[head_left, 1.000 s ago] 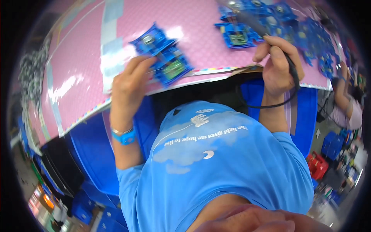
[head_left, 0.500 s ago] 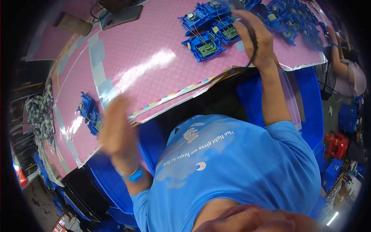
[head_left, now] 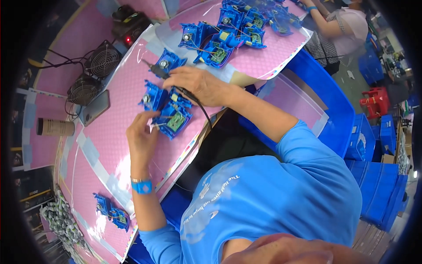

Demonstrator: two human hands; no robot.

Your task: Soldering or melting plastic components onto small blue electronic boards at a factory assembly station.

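My right hand [head_left: 200, 86] is closed around the dark handle of a soldering iron [head_left: 157, 70], whose thin tip points to the far left. Its black cord hangs past the wrist toward the table edge. Below it lies an opened blue plastic housing [head_left: 184, 122] with a green circuit board [head_left: 176, 121] and thin wires. At this housing's left edge, my left hand [head_left: 143, 134] has its fingers bent, with fingertips gripping near the wires. A joined blue half with a round silver part [head_left: 147, 99] lies just beyond the fingers. Another blue housing [head_left: 166, 62] is partly behind the iron.
Several more blue housings [head_left: 222, 53] are clustered at the far side. One pair [head_left: 112, 211] lies at lower left. Two fans [head_left: 103, 59], a phone [head_left: 95, 108] and a brown cylinder [head_left: 56, 127] stand at left. Blue bins [head_left: 338, 110] and another person [head_left: 343, 26] are at right.
The view has turned rightward. My hands have come together over a blue housing: the left moved up from the near table edge, the right brought the soldering iron leftward from the cluster.
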